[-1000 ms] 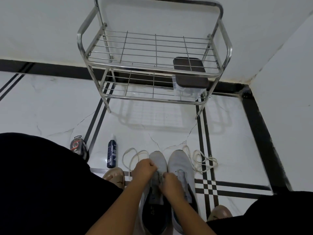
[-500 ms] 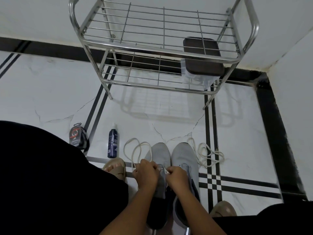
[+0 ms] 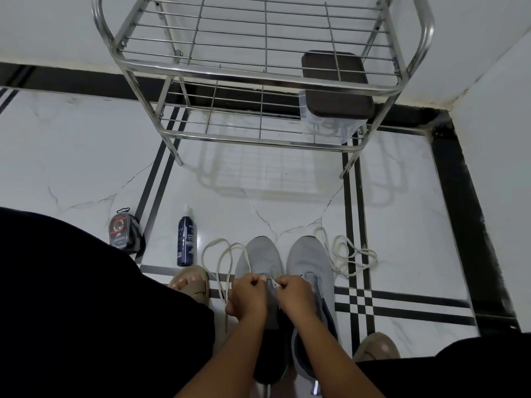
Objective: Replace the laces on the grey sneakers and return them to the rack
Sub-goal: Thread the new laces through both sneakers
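Sneakers stood on the floor before the rack. Both hands, left and right, pinched a lace at the left sneaker's eyelets; lacing seemed barely begun, with careful threading needed next.

Both hands curled, close together

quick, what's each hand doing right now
Left hand: curled, pinching the lace at the left sneaker.
Right hand: curled, pinching the same lace.
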Available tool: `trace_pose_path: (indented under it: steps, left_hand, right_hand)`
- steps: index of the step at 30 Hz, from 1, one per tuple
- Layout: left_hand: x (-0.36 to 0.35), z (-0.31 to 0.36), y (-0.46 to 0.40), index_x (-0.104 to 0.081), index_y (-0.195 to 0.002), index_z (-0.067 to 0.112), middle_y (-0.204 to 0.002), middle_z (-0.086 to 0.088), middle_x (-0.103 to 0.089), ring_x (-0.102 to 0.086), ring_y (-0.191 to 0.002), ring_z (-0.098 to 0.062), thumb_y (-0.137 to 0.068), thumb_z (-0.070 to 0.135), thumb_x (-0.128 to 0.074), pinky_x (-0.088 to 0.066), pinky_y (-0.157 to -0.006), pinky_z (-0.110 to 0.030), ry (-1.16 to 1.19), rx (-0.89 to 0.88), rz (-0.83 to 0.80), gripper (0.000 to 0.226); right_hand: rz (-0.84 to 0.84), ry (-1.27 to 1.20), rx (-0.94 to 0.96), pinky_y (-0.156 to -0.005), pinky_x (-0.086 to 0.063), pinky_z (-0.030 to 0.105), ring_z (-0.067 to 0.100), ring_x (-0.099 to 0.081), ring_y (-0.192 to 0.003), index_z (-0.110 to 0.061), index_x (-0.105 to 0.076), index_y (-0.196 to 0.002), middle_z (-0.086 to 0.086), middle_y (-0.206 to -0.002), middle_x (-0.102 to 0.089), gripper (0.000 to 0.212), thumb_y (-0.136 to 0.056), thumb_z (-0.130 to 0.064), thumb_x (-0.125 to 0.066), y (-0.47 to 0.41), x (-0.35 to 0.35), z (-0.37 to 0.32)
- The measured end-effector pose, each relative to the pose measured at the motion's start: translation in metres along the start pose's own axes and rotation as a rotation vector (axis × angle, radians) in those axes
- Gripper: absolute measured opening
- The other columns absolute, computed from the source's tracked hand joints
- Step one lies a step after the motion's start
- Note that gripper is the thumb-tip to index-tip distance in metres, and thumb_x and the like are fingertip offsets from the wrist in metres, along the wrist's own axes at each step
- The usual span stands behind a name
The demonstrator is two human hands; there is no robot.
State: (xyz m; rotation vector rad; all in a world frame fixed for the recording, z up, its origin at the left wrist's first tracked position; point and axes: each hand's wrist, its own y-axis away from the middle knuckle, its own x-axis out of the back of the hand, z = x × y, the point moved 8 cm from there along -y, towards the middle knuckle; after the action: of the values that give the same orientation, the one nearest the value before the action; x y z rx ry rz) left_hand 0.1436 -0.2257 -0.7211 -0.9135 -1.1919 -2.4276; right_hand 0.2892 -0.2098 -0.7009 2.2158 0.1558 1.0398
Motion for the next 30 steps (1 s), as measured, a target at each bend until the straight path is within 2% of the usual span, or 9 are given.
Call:
trace_pose_path:
  steps: [3, 5, 7, 9, 14, 18, 22, 26, 30]
  left_hand:
    - [0.004, 0.017, 0.002, -0.072, -0.084, 0.036, -0.101, 0.007, -0.062, -0.054, -0.101, -0.019, -0.088, 0.037, -0.06, -0.038, -0.088, -0.037, -0.223, -0.202, 0.046, 0.013]
    - [-0.001, 0.031, 0.006, -0.071, -0.091, 0.036, -0.103, 0.008, -0.058, -0.05, -0.104, -0.017, -0.09, 0.032, -0.054, -0.033, -0.091, -0.036, -0.425, -0.389, 0.04, 0.018]
    - [-0.005, 0.038, 0.01, -0.069, -0.096, 0.033, -0.105, 0.008, -0.055, -0.047, -0.107, -0.015, -0.092, 0.028, -0.049, -0.029, -0.095, -0.034, -0.546, -0.486, 0.02, 0.021]
    - [-0.005, 0.036, 0.009, -0.068, -0.095, 0.032, -0.106, 0.008, -0.055, -0.046, -0.107, -0.015, -0.091, 0.027, -0.049, -0.028, -0.095, -0.033, -0.534, -0.477, 0.018, 0.02]
    - [0.006, 0.021, 0.009, -0.07, -0.083, 0.031, -0.1, 0.006, -0.06, -0.052, -0.101, -0.017, -0.083, 0.021, -0.054, -0.033, -0.086, -0.036, -0.282, -0.29, 0.084, 0.019]
    - [0.0, 0.035, 0.009, -0.07, -0.091, 0.03, -0.101, 0.008, -0.061, -0.053, -0.101, -0.016, -0.089, 0.024, -0.052, -0.035, -0.086, -0.031, -0.466, -0.466, 0.023, 0.019]
    - [-0.005, 0.043, 0.011, -0.067, -0.101, 0.028, -0.104, 0.007, -0.062, -0.055, -0.096, -0.014, -0.093, 0.026, -0.048, -0.039, -0.078, -0.028, -0.571, -0.626, -0.009, 0.02]
    - [-0.007, 0.041, 0.018, -0.064, -0.104, 0.027, -0.105, 0.005, -0.06, -0.054, -0.096, -0.016, -0.093, 0.022, -0.046, -0.041, -0.076, -0.029, -0.59, -0.672, -0.014, 0.022]
    - [0.0, 0.039, 0.01, -0.065, -0.096, 0.02, -0.102, 0.001, -0.054, -0.055, -0.088, -0.016, -0.09, 0.022, -0.053, -0.044, -0.071, -0.028, -0.521, -0.619, 0.04, 0.014]
  right_hand:
    - [-0.032, -0.001, -0.01, -0.058, -0.042, 0.025, 0.016, -0.05, -0.06, -0.018, -0.04, -0.047, -0.006, -0.05, -0.044, 0.044, -0.089, -0.018, -0.053, -0.002, -0.003, 0.005]
    - [-0.062, 0.012, -0.001, -0.064, -0.049, 0.027, 0.02, -0.058, -0.066, -0.019, -0.051, -0.052, -0.004, -0.055, -0.052, 0.037, -0.089, -0.017, -0.054, -0.001, -0.004, 0.005]
    - [-0.086, 0.017, 0.004, -0.068, -0.052, 0.027, 0.022, -0.064, -0.075, -0.024, -0.063, -0.064, -0.002, -0.066, -0.061, 0.027, -0.089, -0.018, -0.055, -0.001, -0.005, 0.003]
    - [-0.104, -0.01, 0.008, -0.068, -0.051, 0.026, 0.02, -0.064, -0.076, -0.025, -0.067, -0.068, 0.0, -0.071, -0.065, 0.025, -0.09, -0.021, -0.056, 0.0, -0.007, 0.003]
    - [-0.115, -0.002, 0.029, -0.066, -0.05, 0.028, 0.022, -0.065, -0.076, -0.015, -0.067, -0.069, 0.006, -0.072, -0.066, 0.029, -0.093, -0.026, -0.055, 0.002, -0.009, 0.002]
    - [-0.129, 0.028, 0.036, -0.07, -0.052, 0.03, 0.023, -0.065, -0.077, -0.016, -0.068, -0.07, 0.005, -0.07, -0.065, 0.028, -0.093, -0.022, -0.054, 0.002, -0.011, 0.004]
    - [-0.138, 0.025, 0.041, -0.065, -0.042, 0.023, 0.015, -0.055, -0.073, -0.03, -0.047, -0.05, -0.012, -0.056, -0.047, 0.044, -0.091, -0.016, -0.056, 0.001, -0.011, 0.006]
    - [-0.136, 0.024, 0.044, -0.067, -0.044, 0.024, 0.014, -0.054, -0.071, -0.028, -0.046, -0.049, -0.011, -0.054, -0.047, 0.044, -0.09, -0.016, -0.057, 0.001, -0.01, 0.006]
    - [-0.119, 0.007, 0.074, -0.07, -0.047, 0.026, 0.016, -0.055, -0.072, -0.029, -0.051, -0.053, -0.009, -0.057, -0.051, 0.04, -0.091, -0.017, -0.055, 0.004, -0.012, 0.004]
